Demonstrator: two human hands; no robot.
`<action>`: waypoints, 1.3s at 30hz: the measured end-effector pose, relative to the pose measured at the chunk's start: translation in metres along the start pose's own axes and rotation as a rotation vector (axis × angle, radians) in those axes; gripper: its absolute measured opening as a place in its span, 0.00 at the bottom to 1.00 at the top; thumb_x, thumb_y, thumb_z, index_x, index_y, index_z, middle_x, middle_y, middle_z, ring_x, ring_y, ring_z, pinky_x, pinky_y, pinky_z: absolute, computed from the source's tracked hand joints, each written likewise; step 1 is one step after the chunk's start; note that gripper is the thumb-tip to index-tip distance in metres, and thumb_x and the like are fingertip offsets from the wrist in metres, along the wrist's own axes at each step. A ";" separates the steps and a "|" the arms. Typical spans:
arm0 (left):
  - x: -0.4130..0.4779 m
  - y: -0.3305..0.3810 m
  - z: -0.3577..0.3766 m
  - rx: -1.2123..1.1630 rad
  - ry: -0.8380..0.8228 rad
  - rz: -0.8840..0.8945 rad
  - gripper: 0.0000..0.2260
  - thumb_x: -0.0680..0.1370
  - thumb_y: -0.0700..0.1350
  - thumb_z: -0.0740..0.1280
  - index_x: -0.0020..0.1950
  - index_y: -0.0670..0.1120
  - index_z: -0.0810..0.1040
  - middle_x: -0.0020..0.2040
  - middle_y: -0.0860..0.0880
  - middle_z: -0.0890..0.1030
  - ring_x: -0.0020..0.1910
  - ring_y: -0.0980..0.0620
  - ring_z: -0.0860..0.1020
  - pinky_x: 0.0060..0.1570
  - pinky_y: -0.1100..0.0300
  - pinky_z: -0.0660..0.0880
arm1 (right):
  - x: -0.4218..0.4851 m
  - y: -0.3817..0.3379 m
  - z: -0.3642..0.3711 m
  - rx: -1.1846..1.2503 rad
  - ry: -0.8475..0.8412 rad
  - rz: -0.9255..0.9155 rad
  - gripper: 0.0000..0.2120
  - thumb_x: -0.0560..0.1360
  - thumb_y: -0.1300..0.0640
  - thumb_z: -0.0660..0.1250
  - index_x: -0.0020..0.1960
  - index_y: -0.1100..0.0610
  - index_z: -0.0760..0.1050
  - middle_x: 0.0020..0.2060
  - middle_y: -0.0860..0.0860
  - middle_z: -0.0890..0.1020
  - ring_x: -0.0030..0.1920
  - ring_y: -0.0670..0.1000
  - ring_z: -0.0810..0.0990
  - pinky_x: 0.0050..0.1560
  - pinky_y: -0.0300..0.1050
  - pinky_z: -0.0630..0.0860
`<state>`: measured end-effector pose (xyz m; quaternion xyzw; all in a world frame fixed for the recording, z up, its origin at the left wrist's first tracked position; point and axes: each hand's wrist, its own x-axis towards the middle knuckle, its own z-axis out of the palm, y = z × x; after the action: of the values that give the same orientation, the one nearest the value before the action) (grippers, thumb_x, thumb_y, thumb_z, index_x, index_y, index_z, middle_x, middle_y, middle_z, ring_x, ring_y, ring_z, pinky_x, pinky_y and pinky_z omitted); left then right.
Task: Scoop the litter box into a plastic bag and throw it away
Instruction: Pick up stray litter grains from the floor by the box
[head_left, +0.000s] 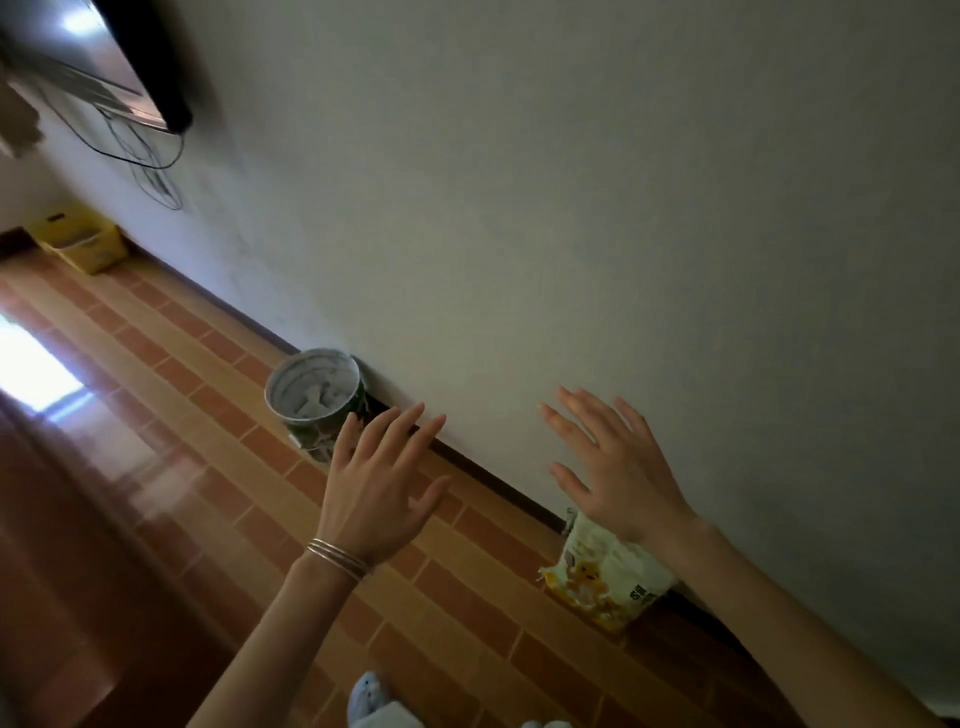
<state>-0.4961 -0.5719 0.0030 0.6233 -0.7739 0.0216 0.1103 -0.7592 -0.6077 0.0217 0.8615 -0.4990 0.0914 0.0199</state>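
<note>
Holding left hand (379, 488) and right hand (618, 467) up before wall (571, 208) | spreading fingers of both, gripping nothing

A bin (311, 400) is set on the floor (218, 467) at centre frame, against the wall (571, 208). A pouch (608, 577) is stood against the same wall at lower right. A box (78, 244) is placed at upper left, below a wall-mounted screen (140, 62). The bin's lower right edge is overlapped by the left hand (379, 493); the pouch's top is overlapped by the right hand (618, 467).
</note>
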 end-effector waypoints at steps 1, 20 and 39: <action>-0.002 -0.013 -0.004 0.000 0.005 -0.012 0.28 0.74 0.62 0.56 0.71 0.53 0.66 0.69 0.49 0.70 0.67 0.46 0.69 0.68 0.39 0.60 | 0.012 -0.011 0.002 0.002 0.000 -0.018 0.26 0.75 0.44 0.53 0.72 0.51 0.62 0.71 0.52 0.66 0.71 0.52 0.65 0.68 0.58 0.62; -0.020 -0.285 -0.069 0.054 0.051 -0.103 0.27 0.74 0.62 0.55 0.71 0.53 0.65 0.68 0.50 0.71 0.67 0.47 0.69 0.65 0.46 0.63 | 0.209 -0.225 0.027 0.094 0.084 -0.203 0.25 0.76 0.44 0.52 0.71 0.52 0.65 0.68 0.52 0.70 0.69 0.52 0.68 0.68 0.56 0.64; 0.008 -0.433 -0.035 0.050 -0.011 -0.395 0.25 0.74 0.61 0.55 0.69 0.53 0.69 0.65 0.50 0.74 0.64 0.47 0.71 0.62 0.44 0.68 | 0.389 -0.283 0.111 0.163 -0.029 -0.343 0.24 0.75 0.44 0.54 0.69 0.51 0.65 0.67 0.53 0.72 0.66 0.53 0.70 0.65 0.57 0.68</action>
<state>-0.0727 -0.6702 -0.0066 0.7656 -0.6365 0.0155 0.0925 -0.3107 -0.8131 -0.0027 0.9339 -0.3361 0.1145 -0.0417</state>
